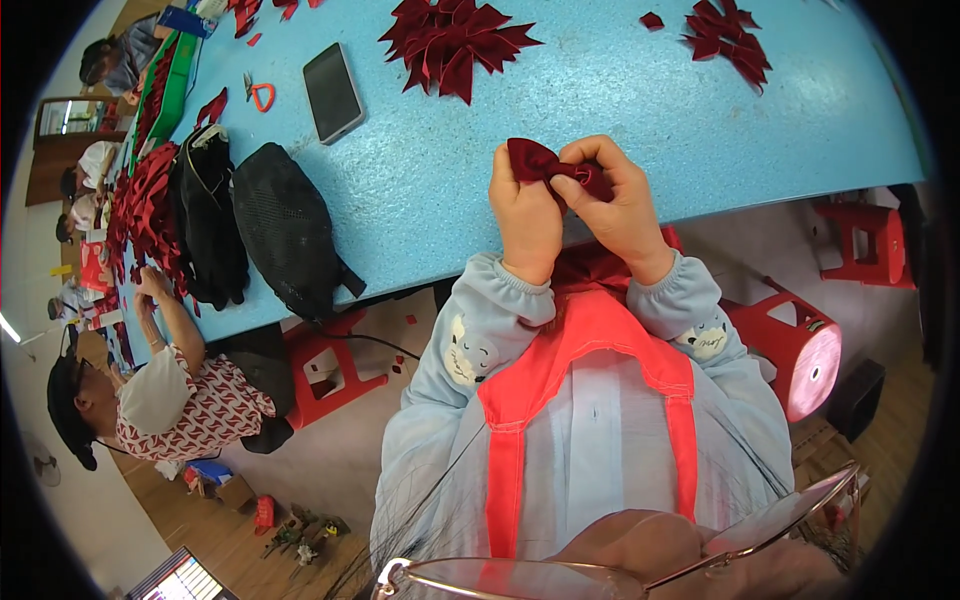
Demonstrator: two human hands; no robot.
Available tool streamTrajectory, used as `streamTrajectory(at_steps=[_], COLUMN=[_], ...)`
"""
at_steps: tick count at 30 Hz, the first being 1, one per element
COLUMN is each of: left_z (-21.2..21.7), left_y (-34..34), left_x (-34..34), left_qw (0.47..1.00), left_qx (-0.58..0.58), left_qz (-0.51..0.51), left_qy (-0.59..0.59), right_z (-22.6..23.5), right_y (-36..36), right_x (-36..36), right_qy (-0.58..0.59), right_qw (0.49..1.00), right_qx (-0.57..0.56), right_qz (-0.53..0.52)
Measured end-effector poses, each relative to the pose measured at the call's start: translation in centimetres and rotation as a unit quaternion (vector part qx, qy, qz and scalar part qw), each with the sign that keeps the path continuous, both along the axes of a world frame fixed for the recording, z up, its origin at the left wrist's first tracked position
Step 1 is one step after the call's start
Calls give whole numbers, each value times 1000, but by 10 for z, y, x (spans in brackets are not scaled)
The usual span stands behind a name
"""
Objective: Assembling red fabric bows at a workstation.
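A dark red velvet bow point(533, 160) is held up between my two hands, just over the near edge of the blue table. My left hand point(527, 222) grips its left loop from below, and most of those fingers are hidden behind the fabric. With thumb and fingers my right hand point(622, 208) pinches the bow near its knot and right loop. Farther back on the table lies a pile of dark red velvet ribbon pieces point(450, 42). A smaller pile of ribbon pieces point(728, 45) is at the far right.
Left on the blue table point(600, 80) are a phone point(334, 92), orange-handled scissors point(262, 97) and two black bags point(285, 230). A green tray point(165, 95) and heaped red ribbon lie beyond. A co-worker point(185, 400) sits at left. Red stools point(865, 245) stand below the table.
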State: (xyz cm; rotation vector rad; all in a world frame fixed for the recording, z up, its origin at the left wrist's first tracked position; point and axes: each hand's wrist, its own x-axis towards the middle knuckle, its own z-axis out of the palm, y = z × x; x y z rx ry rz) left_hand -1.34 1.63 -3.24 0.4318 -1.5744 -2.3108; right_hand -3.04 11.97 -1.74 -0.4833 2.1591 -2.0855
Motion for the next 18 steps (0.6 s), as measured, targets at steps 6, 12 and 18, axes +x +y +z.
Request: streamTrajectory(at_steps=[6,12,18], left_z=[1,21,27], left_y=[-2,-5,-5], left_x=[1,5,8], left_qw=[988,976,986], left_qx=[148,180,128], left_qz=[-20,-83,-80], left_qy=[-49,-86,-73], right_z=[-3,7,10], right_y=[0,3,4], right_x=[-2,0,-4], right_qy=[34,-46,-33], right_qw=[999,996,997], right_qx=[-2,-76,-69], right_qz=[16,27,2])
